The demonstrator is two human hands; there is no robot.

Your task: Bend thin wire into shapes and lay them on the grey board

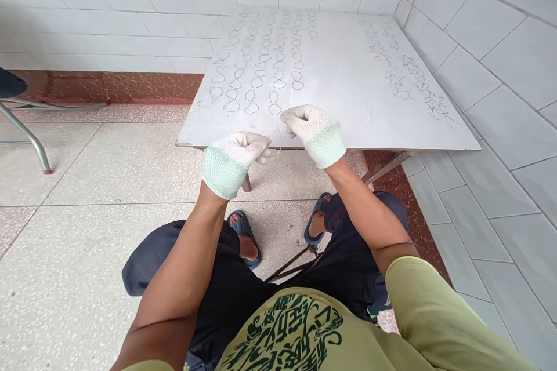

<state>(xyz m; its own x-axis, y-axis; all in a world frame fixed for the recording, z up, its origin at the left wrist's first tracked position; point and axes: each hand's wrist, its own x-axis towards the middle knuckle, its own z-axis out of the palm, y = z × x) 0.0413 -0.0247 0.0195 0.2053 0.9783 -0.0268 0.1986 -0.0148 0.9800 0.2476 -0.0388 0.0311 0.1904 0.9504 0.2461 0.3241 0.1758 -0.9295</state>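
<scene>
Both my hands wear white knit gloves with pale green cuffs. A thin curved wire [281, 142] runs between them at the near edge of the white table [348, 122]. My left hand [246, 149] pinches the wire's lower end, just off the table edge. The upper end is at the fingertips of my right hand [307, 124], which are closed over the table. Just beyond the right fingers lies a wire figure-eight [274, 103], the nearest in its row. Inside the fingers, the wire's ends are hidden.
Several rows of wire figure-eights [258, 79] cover the table's left half. Wire stars [395, 79] lie along its right side. White tiled walls [505, 78] stand behind and to the right. A metal chair leg [32, 139] is on the floor at left.
</scene>
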